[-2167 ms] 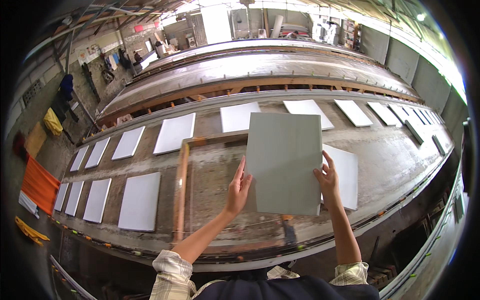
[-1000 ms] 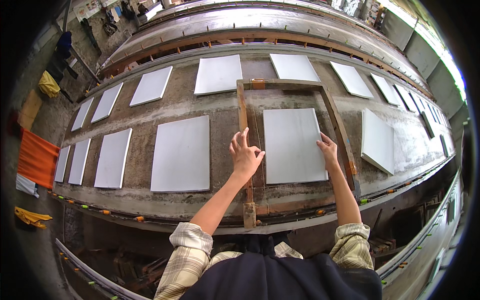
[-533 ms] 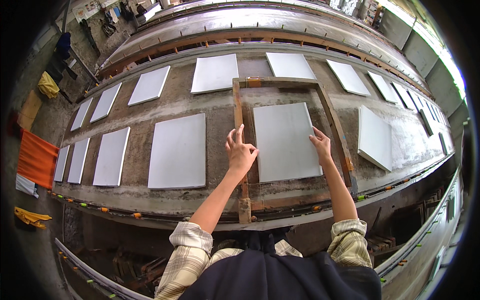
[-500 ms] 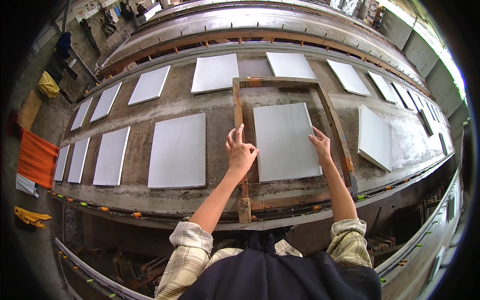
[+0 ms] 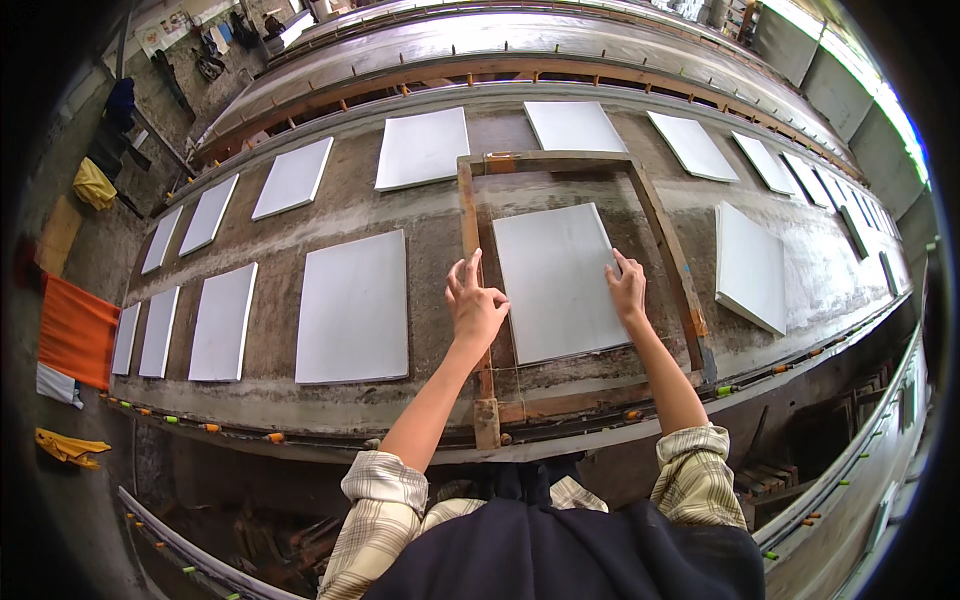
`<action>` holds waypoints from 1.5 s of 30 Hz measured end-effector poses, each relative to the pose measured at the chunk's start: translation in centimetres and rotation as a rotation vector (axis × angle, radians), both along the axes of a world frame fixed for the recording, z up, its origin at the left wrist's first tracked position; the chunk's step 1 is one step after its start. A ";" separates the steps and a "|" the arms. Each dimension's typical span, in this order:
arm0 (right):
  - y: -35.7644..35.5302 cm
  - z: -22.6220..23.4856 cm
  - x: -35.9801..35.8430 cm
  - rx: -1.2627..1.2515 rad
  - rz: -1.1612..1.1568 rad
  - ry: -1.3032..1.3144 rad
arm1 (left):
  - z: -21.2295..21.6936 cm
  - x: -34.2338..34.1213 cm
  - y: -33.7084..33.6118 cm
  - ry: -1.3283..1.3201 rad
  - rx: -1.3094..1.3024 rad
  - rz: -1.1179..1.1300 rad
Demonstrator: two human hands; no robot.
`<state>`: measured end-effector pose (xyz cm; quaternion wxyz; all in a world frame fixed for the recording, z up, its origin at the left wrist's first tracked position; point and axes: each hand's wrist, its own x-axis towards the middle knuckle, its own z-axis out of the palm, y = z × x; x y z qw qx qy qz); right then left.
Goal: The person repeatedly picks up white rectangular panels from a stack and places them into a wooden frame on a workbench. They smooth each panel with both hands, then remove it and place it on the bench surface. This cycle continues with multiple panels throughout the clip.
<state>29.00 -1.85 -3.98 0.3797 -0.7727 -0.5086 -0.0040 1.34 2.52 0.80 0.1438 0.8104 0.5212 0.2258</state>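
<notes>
A stack of white sheets lies on the long worktable, inside a rectangular wooden frame with worn, stained bars. My left hand is at the stack's left edge, thumb and forefinger pinched together there and the other fingers raised beside the frame's left bar. On the opposite side, my right hand has its fingers bent against the right edge of the same stack. The stack sits slightly askew to the frame, nearer its left bar than its right one.
More white stacks stand in two rows along the worktable; the nearest are a left stack and a splayed right stack. Small orange and green pegs line the table's front rail. Orange cloth hangs at far left.
Between my hands, the stack has shifted a little left within the frame, its far end turning left. My right hand has moved left with its edge. The whole view has tilted slightly.
</notes>
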 end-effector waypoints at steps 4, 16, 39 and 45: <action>-0.7 0.0 -0.4 0.005 -0.014 -0.019 | 0.0 0.0 0.0 -0.008 -0.003 -0.002; -1.5 0.1 -0.7 0.019 -0.003 -0.042 | -0.1 -0.1 0.1 -0.028 0.000 -0.020; -1.5 1.5 -2.7 -0.320 0.252 -0.476 | -1.0 4.4 -4.3 0.473 -0.039 -0.260; 2.3 2.6 -1.8 -0.262 0.561 -0.407 | -2.4 8.9 1.3 0.350 0.031 -0.253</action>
